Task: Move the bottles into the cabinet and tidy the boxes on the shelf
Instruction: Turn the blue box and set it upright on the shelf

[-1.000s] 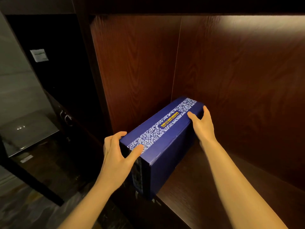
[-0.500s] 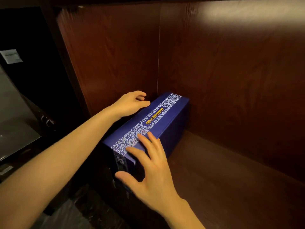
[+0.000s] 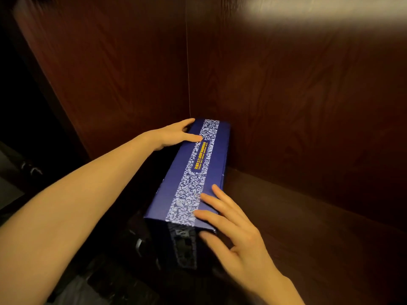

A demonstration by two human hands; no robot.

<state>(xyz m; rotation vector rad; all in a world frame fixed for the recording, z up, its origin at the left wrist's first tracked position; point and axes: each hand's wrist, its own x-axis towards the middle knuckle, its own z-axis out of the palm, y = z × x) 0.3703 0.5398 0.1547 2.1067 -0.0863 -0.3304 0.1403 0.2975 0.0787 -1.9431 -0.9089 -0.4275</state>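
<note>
fingers of your right hand lie straight and spread on the near end of the blue box. the box lies lengthwise on the shelf, reaching into the back-left corner. your left hand presses flat-fingered on its far end.

The blue box crowds the back corner by the side panel; shelf board to its right lies open.

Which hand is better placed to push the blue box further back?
Probably right: the right hand covers the near end of the long blue patterned cardboard box, thumb on its end face; the left hand rests at its far left edge.
</note>
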